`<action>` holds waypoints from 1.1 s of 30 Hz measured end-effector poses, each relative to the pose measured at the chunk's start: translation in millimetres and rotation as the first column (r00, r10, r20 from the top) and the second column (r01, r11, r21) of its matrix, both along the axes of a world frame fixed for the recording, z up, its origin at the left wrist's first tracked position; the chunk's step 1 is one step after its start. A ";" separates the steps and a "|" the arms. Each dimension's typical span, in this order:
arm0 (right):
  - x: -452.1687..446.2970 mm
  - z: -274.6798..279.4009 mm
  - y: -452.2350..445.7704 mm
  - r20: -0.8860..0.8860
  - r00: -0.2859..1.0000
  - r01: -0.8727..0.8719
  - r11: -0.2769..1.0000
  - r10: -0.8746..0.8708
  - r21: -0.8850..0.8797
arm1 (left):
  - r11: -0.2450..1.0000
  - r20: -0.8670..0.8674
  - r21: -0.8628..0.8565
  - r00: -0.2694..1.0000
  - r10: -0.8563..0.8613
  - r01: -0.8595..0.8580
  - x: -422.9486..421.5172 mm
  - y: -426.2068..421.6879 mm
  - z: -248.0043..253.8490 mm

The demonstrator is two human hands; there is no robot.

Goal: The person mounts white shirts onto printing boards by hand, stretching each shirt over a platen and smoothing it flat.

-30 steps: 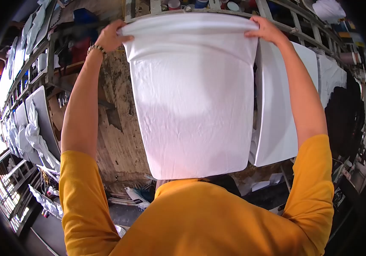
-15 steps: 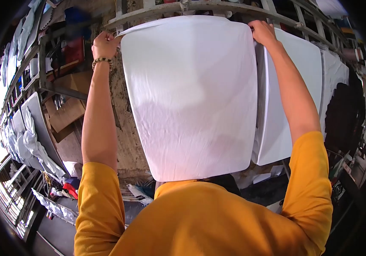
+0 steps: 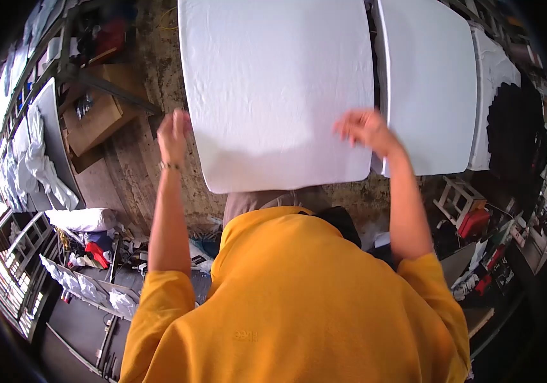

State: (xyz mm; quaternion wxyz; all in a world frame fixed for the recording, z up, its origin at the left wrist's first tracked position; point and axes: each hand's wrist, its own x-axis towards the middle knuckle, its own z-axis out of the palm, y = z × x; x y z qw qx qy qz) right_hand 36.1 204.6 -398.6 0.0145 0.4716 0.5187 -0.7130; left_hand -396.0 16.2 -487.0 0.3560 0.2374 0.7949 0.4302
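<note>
A white cloth-covered panel (image 3: 280,96) with rounded corners lies flat in front of me, its near edge close to my body. My left hand (image 3: 172,135) is just beside the panel's left edge, its fingers bent and smeared by motion; whether they touch the cloth I cannot tell. Over the panel's right side is my right hand (image 3: 368,129), its fingers loosely bent and apart, with nothing in them. The far edge of the panel runs out of view at the top.
A second white panel (image 3: 429,89) lies close on the right, with white cloth (image 3: 493,83) and a dark ruffled thing (image 3: 514,140) past it. At the left are a cardboard box (image 3: 98,124) and a board (image 3: 56,147) with white cloths. A small stool (image 3: 458,201) stands at lower right.
Both hands have left the panel's far corners and come back toward my body along its sides. The right hand's fingers have let go of the corner. My view has shifted downward.
</note>
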 end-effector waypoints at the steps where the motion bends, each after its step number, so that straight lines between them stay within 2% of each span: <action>1: 8.7 8.2 -36.2 -0.049 0.989 -0.143 0.974 0.136 -0.173 | 0.997 0.013 -0.064 0.999 0.033 -0.032 16.2 -40.1 -5.7; 3: 22.7 7.3 -97.4 -0.010 0.912 -0.378 0.828 0.411 -0.414 | 0.964 -0.047 -0.229 0.991 0.126 -0.134 56.3 -108.5 -2.7; 5: 32.4 -16.1 -153.6 -0.067 0.906 -0.412 0.832 0.418 -0.372 | 0.909 0.303 -0.317 0.879 0.368 -0.272 94.7 -170.9 -19.3; 7: 34.7 -63.3 -204.1 -0.058 0.997 -0.067 0.913 0.047 -0.403 | 0.909 0.585 -0.397 0.727 0.358 -0.128 146.0 -189.8 -14.0; 8: 28.7 -77.0 -219.6 -0.129 0.974 0.113 0.896 -0.184 -0.430 | 0.954 0.736 -0.299 0.635 0.235 -0.007 172.1 -185.9 -5.7; 9: 19.8 -95.9 -233.1 -0.146 0.873 0.321 0.772 -0.466 -0.548 | 0.979 0.852 -0.178 0.513 0.104 0.098 196.2 -175.0 7.6; 11: 8.8 -106.8 -240.4 -0.185 0.627 0.317 0.465 -0.757 -0.827 | 0.993 0.936 -0.112 0.340 0.094 0.034 234.4 -145.3 32.5; 14: 0.7 -116.3 -250.0 -0.165 0.488 0.392 0.384 -0.857 -0.836 | 0.981 0.980 0.097 0.190 -0.064 -0.166 247.7 -135.9 -9.1; 18: 3.7 -93.7 -262.3 -0.233 0.537 0.461 0.513 -0.811 -0.724 | 0.985 0.947 0.079 0.320 -0.026 -0.154 258.7 -151.8 -16.5; 21: 0.2 -111.1 -262.5 -0.179 0.567 0.596 0.550 -0.804 -0.585 | 0.983 0.907 0.052 0.421 0.028 -0.178 261.4 -145.0 -15.0; 22: -1.0 -132.3 -262.5 -0.156 0.542 0.633 0.523 -0.826 -0.570 | 0.986 0.903 0.072 0.429 0.001 -0.153 259.9 -140.4 -12.0; 25: -9.6 -131.5 -252.6 -0.149 0.542 0.691 0.540 -0.827 -0.482 | 0.993 0.861 -0.010 0.503 0.068 -0.117 256.3 -131.8 -13.0; 26: -8.5 -118.8 -250.7 -0.099 0.613 0.707 0.601 -0.784 -0.372 | 0.998 0.761 -0.037 0.649 -0.007 0.054 251.7 -134.8 -9.6; 28: 7.5 -86.6 -246.2 0.047 0.866 0.501 0.864 -0.498 -0.058 | 0.915 0.507 -0.174 0.830 -0.234 0.364 237.7 -148.0 1.7; 29: 19.0 -76.8 -244.8 0.165 0.925 0.333 0.939 -0.342 0.082 | 0.833 0.371 -0.275 0.852 -0.370 0.481 236.5 -151.2 17.4; 30: 29.6 -77.6 -244.2 0.114 0.973 0.157 0.940 -0.199 0.302 | 0.812 0.137 -0.236 0.846 -0.515 0.533 235.7 -157.1 33.0; 31: 24.8 -66.5 -239.9 0.064 0.977 0.145 0.850 -0.205 0.507 | 0.839 -0.038 -0.176 0.848 -0.529 0.516 236.0 -148.3 58.1; 33: 5.1 -21.3 -223.2 -0.032 0.982 0.129 0.546 -0.184 0.828 | 0.861 -0.376 -0.048 0.790 -0.485 0.506 244.4 -122.6 93.9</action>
